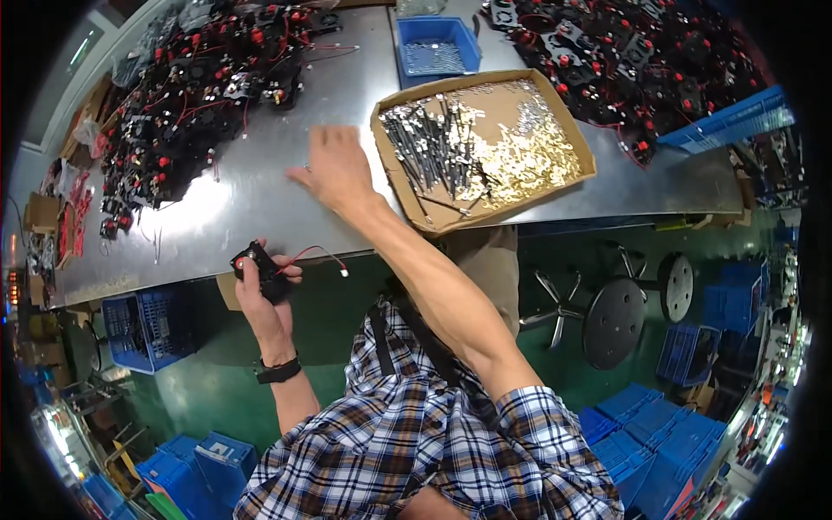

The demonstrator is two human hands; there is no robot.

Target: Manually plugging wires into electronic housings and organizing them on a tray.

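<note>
My left hand (263, 290) grips a small black fan unit (256, 264) with a red spot and a red-and-black lead (321, 255) that ends in a white plug. It is held just off the near edge of the steel table (260, 186). My right hand (336, 171) reaches out over the table with fingers spread and blurred, holding nothing. It hovers just left of a shallow cardboard box (568, 130) that holds long dark screws (433, 147) and brass-coloured small parts (524, 156).
Heaps of black fan units with red wires cover the table's far left (186, 95) and far right (624, 61). A blue bin (438, 43) of small metal parts stands behind the box. Blue crates (143, 329) and black stools (614, 322) stand on the green floor.
</note>
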